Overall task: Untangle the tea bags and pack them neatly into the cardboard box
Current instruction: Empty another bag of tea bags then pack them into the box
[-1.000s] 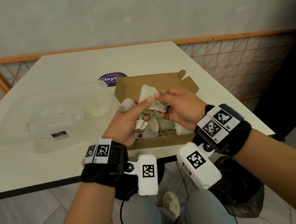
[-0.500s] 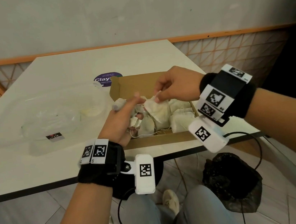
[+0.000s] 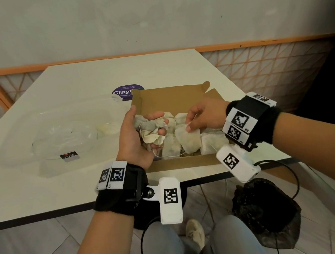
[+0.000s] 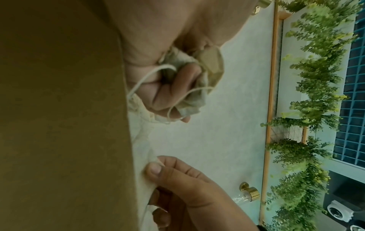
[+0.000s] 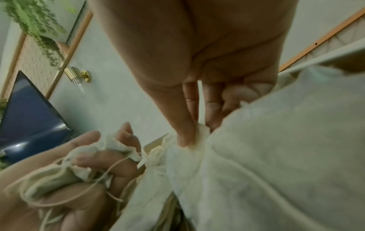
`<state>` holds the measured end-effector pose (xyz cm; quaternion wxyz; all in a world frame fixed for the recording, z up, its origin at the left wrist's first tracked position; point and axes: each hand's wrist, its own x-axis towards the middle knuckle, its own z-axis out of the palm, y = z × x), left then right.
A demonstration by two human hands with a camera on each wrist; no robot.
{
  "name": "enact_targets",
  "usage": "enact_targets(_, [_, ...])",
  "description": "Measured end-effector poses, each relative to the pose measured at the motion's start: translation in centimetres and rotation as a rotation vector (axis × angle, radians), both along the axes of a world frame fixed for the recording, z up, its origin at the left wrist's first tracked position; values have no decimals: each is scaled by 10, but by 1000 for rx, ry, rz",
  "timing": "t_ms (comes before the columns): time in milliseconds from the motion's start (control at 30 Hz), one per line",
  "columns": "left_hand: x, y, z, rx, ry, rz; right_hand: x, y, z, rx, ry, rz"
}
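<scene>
An open brown cardboard box [image 3: 171,99] sits near the table's front edge, with several pale tea bags [image 3: 213,142] lying inside. My left hand [image 3: 140,134] curls round a tangled clump of tea bags [image 3: 152,129] and strings over the box's left side; the same clump of tea bags [image 4: 197,81] shows in the left wrist view. My right hand [image 3: 201,118] pinches the top corner of a single tea bag [image 3: 188,139] standing in the box's middle. In the right wrist view, thumb and forefinger squeeze that tea bag [image 5: 199,137].
A crumpled clear plastic bag [image 3: 61,138] with a small label lies on the white table [image 3: 43,192] to the left of the box. A purple round sticker [image 3: 125,91] sits behind it. A black bag [image 3: 265,214] rests on the floor under the table's right corner.
My right hand pulled one tea bag out of the clump, carried it right and lowered it into the box. The left hand kept its hold on the clump and turned its palm more open.
</scene>
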<state>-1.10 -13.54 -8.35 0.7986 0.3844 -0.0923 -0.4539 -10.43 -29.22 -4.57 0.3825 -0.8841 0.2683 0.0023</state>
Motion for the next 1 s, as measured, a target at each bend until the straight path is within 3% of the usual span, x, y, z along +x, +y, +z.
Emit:
enact_targets(133, [1, 0, -1, -1, -10, -14, 0, -6, -7, 54, -66, -98])
enact_targets(233, [2, -1, -2, 7, -19, -23, -1, -6, -9, 59, -20, -105])
enact_targets(400, [4, -2, -4, 8, -25, -34, -1, -5, 1, -302, -42, 55])
enact_targets(633, [5, -1, -4, 17, -8, -38, -5, 7, -12, -423, 192, 265])
enact_targets(733, [5, -1, -4, 13, 16, -33, -6, 11, 4, -405, -23, 199])
enact_targets(833, [4, -3, -4, 22, 35, 13, -6, 30, 18, -258, -245, 210])
enact_targets(933, [0, -2, -2, -41, 72, 12, 1, 52, 9, -232, -215, 309])
enact_targets(1000, [-1, -1, -1, -58, 77, -3, 7, 57, -3, -229, -260, 285])
